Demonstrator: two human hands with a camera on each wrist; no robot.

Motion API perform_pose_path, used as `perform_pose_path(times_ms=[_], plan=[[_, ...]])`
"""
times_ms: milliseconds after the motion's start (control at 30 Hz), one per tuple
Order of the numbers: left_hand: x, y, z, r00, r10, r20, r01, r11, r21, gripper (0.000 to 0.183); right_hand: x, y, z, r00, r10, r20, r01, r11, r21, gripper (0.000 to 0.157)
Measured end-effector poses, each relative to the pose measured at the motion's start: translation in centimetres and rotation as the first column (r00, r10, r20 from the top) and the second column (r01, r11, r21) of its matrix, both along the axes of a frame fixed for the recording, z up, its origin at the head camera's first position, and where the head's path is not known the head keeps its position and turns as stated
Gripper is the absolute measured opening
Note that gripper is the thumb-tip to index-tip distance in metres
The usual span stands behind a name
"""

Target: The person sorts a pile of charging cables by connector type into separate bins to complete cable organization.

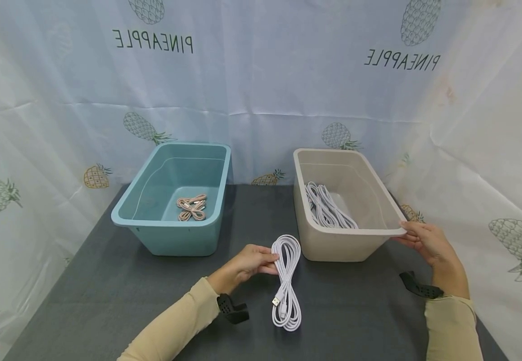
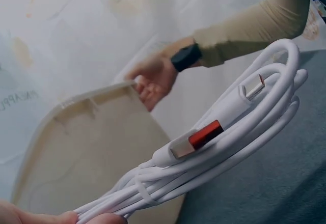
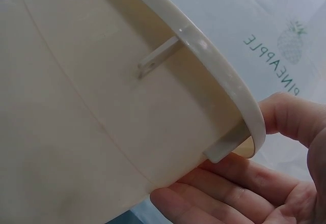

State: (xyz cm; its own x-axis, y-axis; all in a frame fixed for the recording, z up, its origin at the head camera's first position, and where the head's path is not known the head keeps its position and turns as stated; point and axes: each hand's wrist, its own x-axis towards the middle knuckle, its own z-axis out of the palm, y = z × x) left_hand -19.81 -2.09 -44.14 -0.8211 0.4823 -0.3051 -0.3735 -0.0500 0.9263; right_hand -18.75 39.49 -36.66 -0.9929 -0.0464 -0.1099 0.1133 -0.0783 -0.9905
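A coiled white USB cable [image 1: 287, 281] hangs from my left hand [image 1: 252, 261], whose thumb and fingers pinch the bundle near its upper end. In the left wrist view the cable [image 2: 224, 142] shows two metal plugs, one with a red-orange insert, and a tie around the strands. My right hand [image 1: 429, 244] grips the front right corner of the beige bin [image 1: 342, 245]. The right wrist view shows the thumb at the bin's rim [image 3: 219, 71] and the fingers [image 3: 224, 193] underneath, against the wall. Several white cables [image 1: 326, 208] lie inside this bin, along its left side.
A teal bin [image 1: 175, 238] stands on the left of the dark tabletop [image 1: 107, 296], with tan coiled cables [image 1: 192, 207] inside. A pineapple-print curtain [image 1: 261, 75] hangs behind and at both sides.
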Motion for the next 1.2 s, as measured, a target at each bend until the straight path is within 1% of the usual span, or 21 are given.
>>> perform_pose_path(times_ms=[167,367,567,767,933,1033,1133,1200], plan=[[-0.5,-0.6,1.1,1.0,0.015,-0.006,-0.015,1.0,0.027,0.034,0.0,0.0,0.0,1.0,0.002,0.003,-0.002,1.0,0.012,0.033],[-1.1,-1.2,2.6,0.999,0.031,-0.031,-0.03,0.999,0.041,0.034,-0.1,0.0,0.0,1.0,0.003,0.004,-0.003,1.0,0.028,0.032],[-1.6,-1.4,4.0,0.997,0.074,-0.031,-0.074,0.997,0.017,0.034,0.0,0.0,0.0,1.0,-0.003,0.004,0.003,0.999,0.048,0.033],[-2.2,-1.2,5.5,0.993,0.112,-0.021,-0.111,0.993,0.045,0.034,0.1,0.1,0.1,1.0,-0.002,0.013,0.002,0.999,0.048,0.032],[-2.8,-1.0,6.9,0.991,0.131,-0.036,-0.13,0.991,0.046,0.034,0.2,0.3,0.2,0.999,0.009,0.052,-0.01,1.0,0.02,0.029],[-3.1,-0.8,7.7,0.989,0.14,-0.049,-0.138,0.989,0.051,0.034,0.1,0.4,0.2,0.998,0.026,0.057,-0.026,1.0,0.003,0.029],[-3.4,-0.6,8.5,0.988,0.147,-0.055,-0.143,0.987,0.07,0.034,0.1,0.5,0.1,0.998,0.037,0.051,-0.038,0.999,0.024,0.031],[-3.7,-0.4,9.0,0.986,0.154,-0.057,-0.149,0.985,0.086,0.034,0.0,0.5,0.1,0.998,0.036,0.055,-0.039,0.998,0.054,0.031]])
